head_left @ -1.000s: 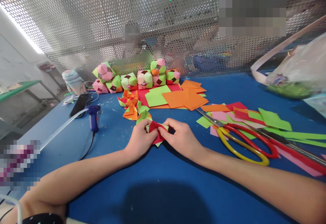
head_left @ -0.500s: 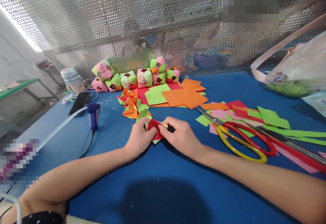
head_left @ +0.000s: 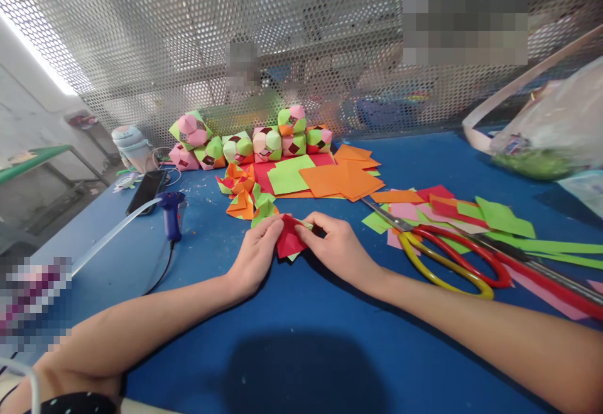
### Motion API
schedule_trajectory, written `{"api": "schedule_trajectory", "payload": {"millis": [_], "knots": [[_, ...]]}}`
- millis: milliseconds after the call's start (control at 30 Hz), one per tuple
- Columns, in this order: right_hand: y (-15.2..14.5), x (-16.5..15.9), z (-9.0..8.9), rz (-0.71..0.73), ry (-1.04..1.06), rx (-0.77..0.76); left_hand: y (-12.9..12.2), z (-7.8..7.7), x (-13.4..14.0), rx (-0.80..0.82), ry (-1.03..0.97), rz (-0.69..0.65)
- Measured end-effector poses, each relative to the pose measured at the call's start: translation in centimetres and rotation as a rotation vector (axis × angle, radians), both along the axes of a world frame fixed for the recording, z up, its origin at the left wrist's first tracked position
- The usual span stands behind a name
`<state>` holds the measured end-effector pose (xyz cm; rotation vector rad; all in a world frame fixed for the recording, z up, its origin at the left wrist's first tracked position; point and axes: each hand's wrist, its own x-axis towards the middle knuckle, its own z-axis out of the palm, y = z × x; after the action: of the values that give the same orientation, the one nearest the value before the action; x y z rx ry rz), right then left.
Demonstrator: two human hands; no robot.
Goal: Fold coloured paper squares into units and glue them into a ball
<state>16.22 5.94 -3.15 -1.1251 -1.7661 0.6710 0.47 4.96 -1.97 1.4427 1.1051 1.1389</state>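
Between my two hands is a folded piece of red and light-green paper [head_left: 289, 238], its red face toward me and a pale green corner poking out below. My left hand [head_left: 257, 252] grips its left edge, thumb along the side. My right hand [head_left: 336, 247] pinches the right edge between thumb and fingers; some fingertips are hidden behind the paper. Just beyond my left hand lie folded green and orange paper pieces [head_left: 241, 205]. Farther back are an orange and red folded cluster [head_left: 237, 178] and stacked orange paper squares [head_left: 339, 178].
Several finished paper balls [head_left: 267, 144] line the mesh screen [head_left: 198, 37]. Scissors with red and yellow handles [head_left: 443, 257] lie on paper scraps [head_left: 504, 216] at right. Leftward are a blue glue gun [head_left: 172, 216], a phone [head_left: 147, 192] and a bottle [head_left: 134, 147]. A plastic bag [head_left: 560, 125] stands far right.
The paper's red face has opened out flatter, with a pointed top now showing. My left thumb has shifted from its middle to its left edge; my right hand still pinches the right side.
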Motion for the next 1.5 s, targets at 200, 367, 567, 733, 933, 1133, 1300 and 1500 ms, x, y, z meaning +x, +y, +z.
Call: {"api": "schedule_trajectory", "payload": {"millis": [200, 367, 567, 733, 933, 1133, 1300, 1500], "knots": [[0.08, 0.04, 0.09, -0.008, 0.031, -0.053, 0.03, 0.05, 0.24, -0.039, 0.012, -0.005], [-0.12, 0.10, 0.60, 0.022, 0.128, -0.082, 0.33, 0.13, 0.20, -0.038, 0.036, 0.072], [0.00, 0.19, 0.40, 0.010, 0.080, -0.084, 0.67, 0.11, 0.04, -0.027, -0.031, 0.118], [0.27, 0.08, 0.02, -0.009, 0.001, -0.069, 0.76, -0.20, -0.08, -0.047, -0.090, 0.107], [0.21, 0.07, 0.07, -0.020, -0.014, -0.051, 0.56, -0.14, -0.06, -0.068, -0.163, 0.047], [0.17, 0.01, -0.08, -0.024, -0.026, -0.047, 0.32, 0.52, 0.36, -0.041, -0.052, 0.095], [0.09, -0.16, -0.14, 0.007, -0.051, -0.034, 0.51, 0.49, 0.32, -0.058, -0.036, 0.154], [-0.15, -0.15, 0.35, 0.037, -0.006, -0.089, 0.44, 0.60, 0.24, -0.054, -0.019, 0.145]]}}
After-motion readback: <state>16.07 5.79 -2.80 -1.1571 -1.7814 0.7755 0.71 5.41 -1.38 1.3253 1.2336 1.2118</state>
